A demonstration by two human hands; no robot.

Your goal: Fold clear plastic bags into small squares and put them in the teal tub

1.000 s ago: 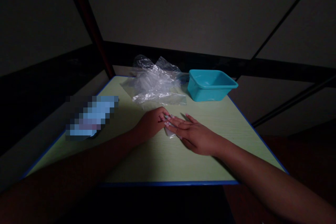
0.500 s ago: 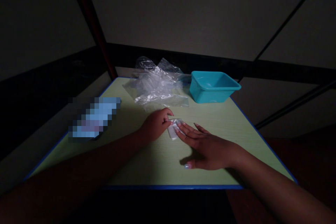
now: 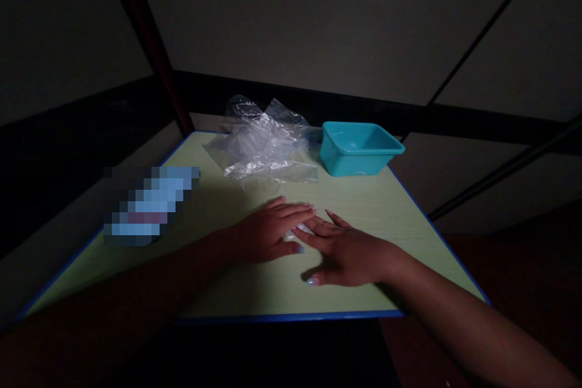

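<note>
Left hand [image 3: 273, 230] open, right hand [image 3: 351, 250] open, fingers outstretched | small clear plastic piece [image 3: 290, 234] right under the fingertips on the counter [image 3: 245, 294], mostly covered | pressing looks under way, piece not yet released | beyond, crumpled plastic sheets [image 3: 268, 148] lie loose, unsmoothed!

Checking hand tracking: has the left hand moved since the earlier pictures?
Yes: judged against the table, the left hand has moved right and nearer the person.

The crumpled film [image 3: 268, 148] is clear, glossy plastic; the basin [image 3: 354, 163] is of smooth, slightly shiny plastic. The tabletop [image 3: 377, 212] has matt wood grain. The small piece [image 3: 290, 235], mostly covered, seems plastic.
</note>
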